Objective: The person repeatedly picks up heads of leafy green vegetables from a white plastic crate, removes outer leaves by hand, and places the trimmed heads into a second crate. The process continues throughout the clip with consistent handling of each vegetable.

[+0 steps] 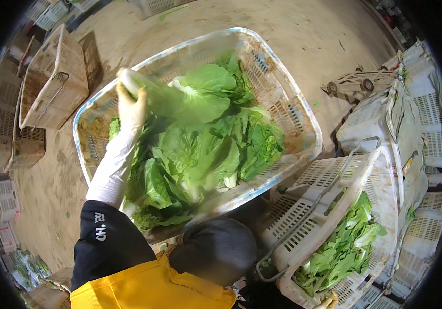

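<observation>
My left hand (131,108), in a pale glove, grips the white stem end of a leafy green vegetable head (159,94) over the left part of a large, dirty white plastic crate (294,112). Its leaves are blurred and point to the right. More leafy green heads (190,150) lie loosely piled in this crate. At the bottom edge of the picture my right hand (327,300), also gloved, shows only in part, by the rim of a second white crate (302,222) that holds green leaves (344,243). Its grip cannot be made out.
An empty, dirty white crate (56,96) with a metal handle stands at the left. Stacked white crates (429,112) line the right side. A small wheeled cart (364,83) is at the upper right. Bagged greens (29,268) lie at the lower left.
</observation>
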